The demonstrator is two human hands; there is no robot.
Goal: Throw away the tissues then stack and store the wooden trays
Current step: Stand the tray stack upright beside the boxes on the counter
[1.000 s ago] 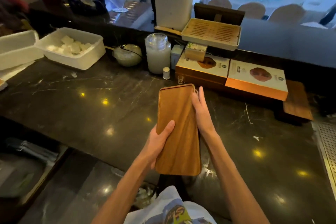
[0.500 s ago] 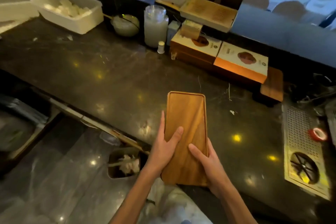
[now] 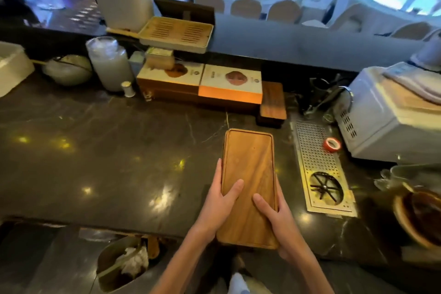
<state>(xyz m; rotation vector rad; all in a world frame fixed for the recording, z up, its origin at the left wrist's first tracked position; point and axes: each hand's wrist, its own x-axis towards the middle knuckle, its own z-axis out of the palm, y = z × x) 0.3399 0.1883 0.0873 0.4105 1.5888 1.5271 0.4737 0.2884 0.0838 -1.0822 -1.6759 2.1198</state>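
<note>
I hold a long wooden tray (image 3: 250,164) lengthwise over the dark marble counter, its hollow side up. My left hand (image 3: 220,200) grips its left edge with the thumb on top. My right hand (image 3: 276,219) grips its right edge near the front corner. A darker wooden tray (image 3: 273,101) lies on a stack at the back, right of the orange boxes. Crumpled tissues (image 3: 133,261) lie in a bin (image 3: 112,267) on the floor below the counter's front edge.
Two orange and white boxes (image 3: 202,81) and a slatted bamboo tray (image 3: 176,33) stand at the back. A jar (image 3: 108,62) and bowl (image 3: 68,70) are back left. A metal drain grate (image 3: 319,164) with red tape roll (image 3: 332,144), a white machine (image 3: 391,114) stand right.
Both hands carried the tray to the right along the counter and turned it hollow side up. My right hand slid from the far end to the near right edge.
</note>
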